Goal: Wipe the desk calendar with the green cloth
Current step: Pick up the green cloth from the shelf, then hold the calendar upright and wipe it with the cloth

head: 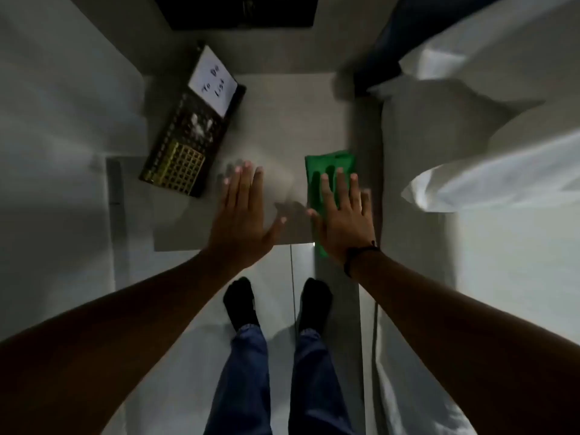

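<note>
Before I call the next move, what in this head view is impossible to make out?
- Desk calendar: grid print blurred and dim, dates unreadable.
- Green cloth: near part hidden under the right hand; contact unclear.
- Left hand: touching the table or hovering, unclear.
- Dark object: cut off by top edge.

The right hand (342, 221) covers the near half of the green cloth (329, 171). Left of both hands, the desk calendar (188, 139) is motion-blurred, its grid print unreadable.
</note>
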